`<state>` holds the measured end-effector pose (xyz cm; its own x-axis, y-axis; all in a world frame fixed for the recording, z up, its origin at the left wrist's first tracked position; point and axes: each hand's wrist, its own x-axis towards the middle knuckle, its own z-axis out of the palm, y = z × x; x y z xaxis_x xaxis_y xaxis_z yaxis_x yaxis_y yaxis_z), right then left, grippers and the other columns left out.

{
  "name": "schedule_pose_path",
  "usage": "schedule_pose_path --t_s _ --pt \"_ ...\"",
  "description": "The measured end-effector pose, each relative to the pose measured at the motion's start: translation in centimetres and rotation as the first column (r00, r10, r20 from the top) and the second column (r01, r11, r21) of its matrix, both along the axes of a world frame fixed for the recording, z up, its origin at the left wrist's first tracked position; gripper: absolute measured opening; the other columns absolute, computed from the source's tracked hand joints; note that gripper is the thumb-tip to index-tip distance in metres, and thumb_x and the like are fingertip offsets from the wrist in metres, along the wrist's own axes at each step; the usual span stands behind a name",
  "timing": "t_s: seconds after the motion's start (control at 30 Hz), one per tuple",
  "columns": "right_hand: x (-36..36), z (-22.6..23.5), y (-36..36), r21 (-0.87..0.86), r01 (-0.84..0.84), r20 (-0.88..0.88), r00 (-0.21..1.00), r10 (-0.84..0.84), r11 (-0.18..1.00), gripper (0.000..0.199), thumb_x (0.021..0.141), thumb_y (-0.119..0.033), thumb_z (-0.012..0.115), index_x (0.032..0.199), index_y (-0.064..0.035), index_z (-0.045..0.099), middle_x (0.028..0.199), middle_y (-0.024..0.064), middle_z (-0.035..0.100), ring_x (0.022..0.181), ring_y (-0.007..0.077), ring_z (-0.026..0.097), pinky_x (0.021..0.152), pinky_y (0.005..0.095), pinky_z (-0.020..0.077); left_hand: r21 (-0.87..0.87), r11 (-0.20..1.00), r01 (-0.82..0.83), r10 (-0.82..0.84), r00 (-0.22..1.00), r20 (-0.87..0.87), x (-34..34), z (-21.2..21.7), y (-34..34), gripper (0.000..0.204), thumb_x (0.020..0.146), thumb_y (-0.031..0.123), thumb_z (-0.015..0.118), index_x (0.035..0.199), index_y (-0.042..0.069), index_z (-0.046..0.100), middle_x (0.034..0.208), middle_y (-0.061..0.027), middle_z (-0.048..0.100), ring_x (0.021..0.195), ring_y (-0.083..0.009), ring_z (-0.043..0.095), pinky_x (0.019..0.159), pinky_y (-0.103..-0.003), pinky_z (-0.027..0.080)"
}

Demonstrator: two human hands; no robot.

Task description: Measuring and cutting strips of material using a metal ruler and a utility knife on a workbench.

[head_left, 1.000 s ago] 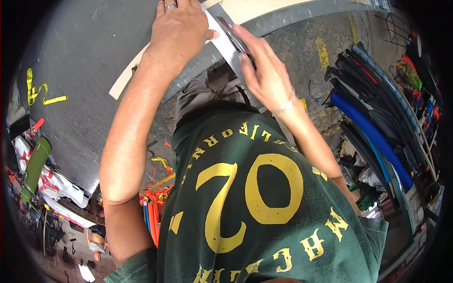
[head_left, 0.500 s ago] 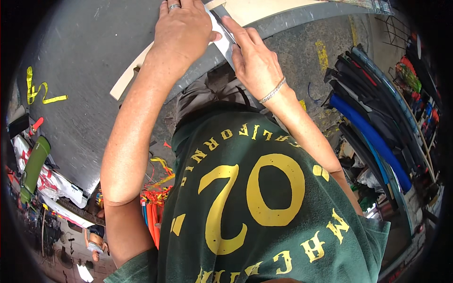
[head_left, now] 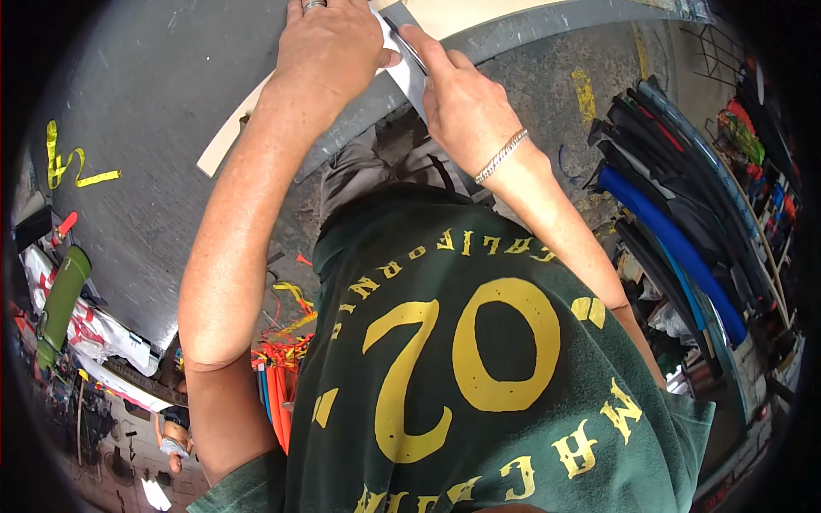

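My left hand (head_left: 333, 53) lies flat on a white strip of material (head_left: 405, 79) at the table's near edge, its fingertips cut off by the top of the picture. In my right hand (head_left: 469, 96) is a slim dark tool (head_left: 405, 45), like a pen or a knife; its exact kind cannot be made out. The tool lies along the white strip, close to my left thumb. A long pale wooden strip (head_left: 224, 145) passes beneath my left hand and forearm. To the right of the tool, a cream sheet (head_left: 479, 15) rests on the grey table (head_left: 171, 111).
A yellow tape measure (head_left: 84, 171) lies loosely curled at the table's left. Below it are a green roll (head_left: 64, 295) and a red-handled tool (head_left: 66, 225). Black and blue sheets of material (head_left: 676, 231) are stacked at the right. A person (head_left: 174, 440) is in the lower-left background.
Both hands have shifted slightly toward the top of the picture. The dark tool has moved a little up with my right hand, and my right wrist is turned slightly more.
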<state>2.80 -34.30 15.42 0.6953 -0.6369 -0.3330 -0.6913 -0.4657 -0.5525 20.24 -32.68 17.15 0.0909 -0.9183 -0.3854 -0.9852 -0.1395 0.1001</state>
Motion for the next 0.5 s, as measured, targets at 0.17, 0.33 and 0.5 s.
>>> schedule_pose_path --t_s 0.17,0.33,0.5 --pt "-2.1 1.0 1.1 0.061 0.009 -0.058 0.998 -0.006 0.998 0.060 0.097 -0.002 0.051 0.153 -0.0179 0.039 0.118 0.0250 0.064 0.103 0.0473 0.065 0.087 0.0536 0.0552 -0.218 0.975 -0.051 0.028 0.994 -0.105 1.0 -3.0 2.0 0.097 0.087 0.038 0.078 0.145 -0.025 0.032 0.155 -0.0424 0.032 0.149 -0.0511 0.031 0.124 -0.050 0.030" --pt "-5.9 1.1 2.2 0.168 0.074 0.149 0.984 -0.100 0.983 0.052 0.098 -0.004 0.055 0.149 -0.0140 0.049 0.139 0.0223 0.060 0.118 0.0430 0.064 0.096 0.0457 0.0553 0.122 0.991 -0.047 0.046 0.999 0.015 -0.1 1.1 0.0 0.097 0.085 0.036 0.080 0.144 -0.025 0.034 0.153 -0.0416 0.035 0.148 -0.0505 0.033 0.123 -0.050 0.031" --pt "-1.5 -0.6 1.1 0.053 0.122 0.290 0.948 -0.132 0.991 0.053 0.098 -0.005 0.058 0.149 -0.0176 0.051 0.116 0.0155 0.063 0.098 0.0356 0.068 0.088 0.0436 0.0565 0.107 0.993 -0.052 0.051 0.999 0.004 -0.1 1.2 0.2 0.098 0.085 0.037 0.080 0.144 -0.025 0.034 0.153 -0.0414 0.034 0.148 -0.0502 0.033 0.123 -0.050 0.031"
